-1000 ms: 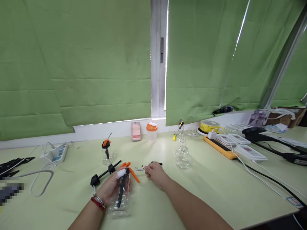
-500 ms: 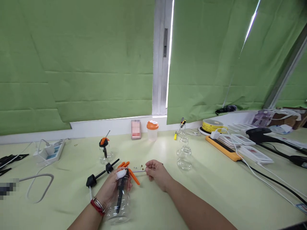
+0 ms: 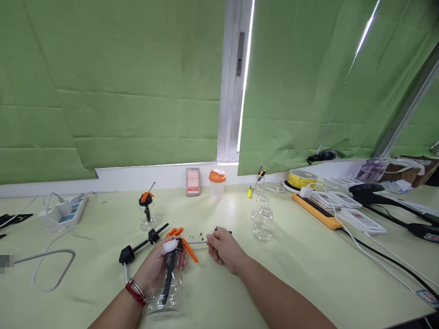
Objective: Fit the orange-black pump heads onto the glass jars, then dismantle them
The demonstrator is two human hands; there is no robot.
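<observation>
My left hand (image 3: 161, 260), with a white wrap on the thumb, is closed around a clear bottle (image 3: 168, 310) that leans over the table. A black stem (image 3: 168, 278) and a black head show at the bottle, with an orange lever (image 3: 190, 251) sticking out to the right. My right hand (image 3: 222, 246) pinches a thin metal rod (image 3: 197, 242), whose left end meets the black head; whether it is a tool's shaft I cannot tell. Just behind the right fingers shows a small coil spring (image 3: 221, 228). Tiny brass-coloured parts (image 3: 201, 235) and orange pieces (image 3: 174, 231) lie between the hands.
Black knobs with rods (image 3: 126, 255) lie left of the bottle. Behind them stands a small jar with a black and orange top (image 3: 147, 212). A glass jar (image 3: 263, 224), an orange-lidded cup (image 3: 217, 183), an orange-edged device (image 3: 315, 211) and a power strip (image 3: 73, 212) surround the work area.
The view has shifted slightly. The spring now shows behind my right hand, which has turned a little. The left hand keeps its hold on the bottle.
</observation>
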